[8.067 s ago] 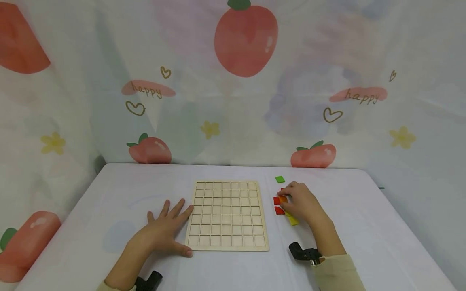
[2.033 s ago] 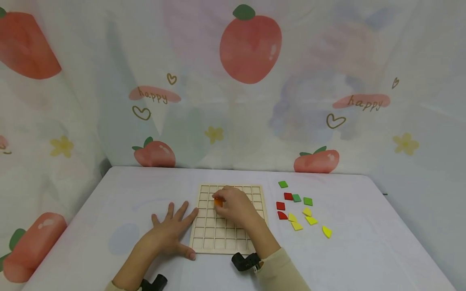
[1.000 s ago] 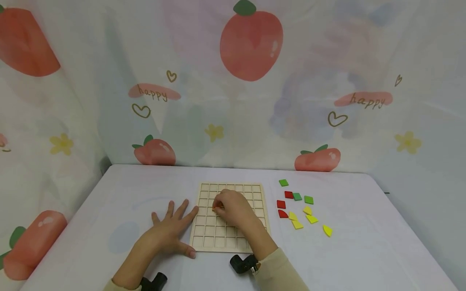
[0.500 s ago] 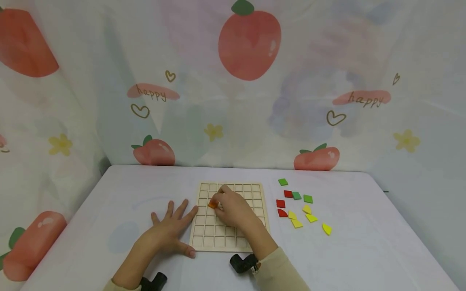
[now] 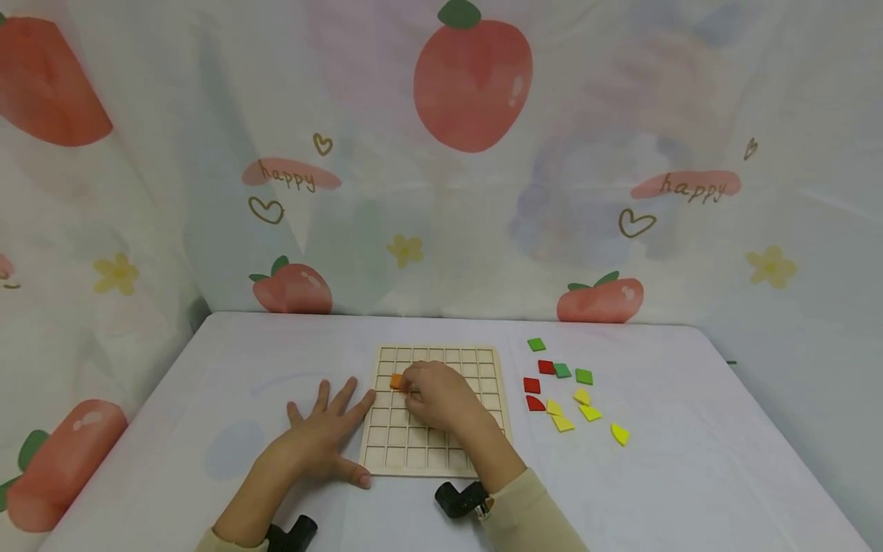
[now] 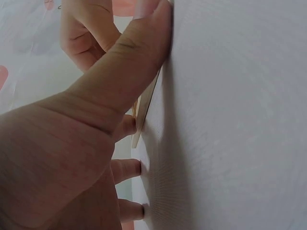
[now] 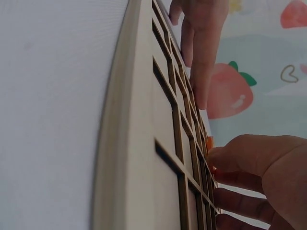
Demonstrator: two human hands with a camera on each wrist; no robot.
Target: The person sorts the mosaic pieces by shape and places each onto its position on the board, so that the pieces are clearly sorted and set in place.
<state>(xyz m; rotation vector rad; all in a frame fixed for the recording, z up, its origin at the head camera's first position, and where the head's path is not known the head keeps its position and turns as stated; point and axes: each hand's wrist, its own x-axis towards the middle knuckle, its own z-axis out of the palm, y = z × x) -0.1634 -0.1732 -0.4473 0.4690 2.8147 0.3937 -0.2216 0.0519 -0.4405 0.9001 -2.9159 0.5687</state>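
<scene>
My right hand (image 5: pixel 441 395) is over the upper left part of a wooden grid board (image 5: pixel 407 471). Its curled fingers hold a small orange tile (image 5: pixel 396 381) at the tile's right side, against the cells near the board's left edge. In the right wrist view the orange tile (image 7: pixel 209 142) shows just past the thumb; the rest is hidden. My left hand (image 5: pixel 313 441) lies spread on the white table, left of the board. Its index fingertip touches the board's left edge, and its thumb lies by the near left corner.
Right of the board lie loose tiles: green ones (image 5: pixel 584 376), red squares (image 5: pixel 531 386), a rounded red piece (image 5: pixel 535 404) and several yellow pieces (image 5: pixel 562 424). A patterned cloth (image 5: pixel 441 253) hangs behind the table (image 5: pixel 662 498).
Earlier my right hand was among the tiles on the right; it then carried the orange tile to the board. Just now the tile shifted slightly left and up. The left hand stays put.
</scene>
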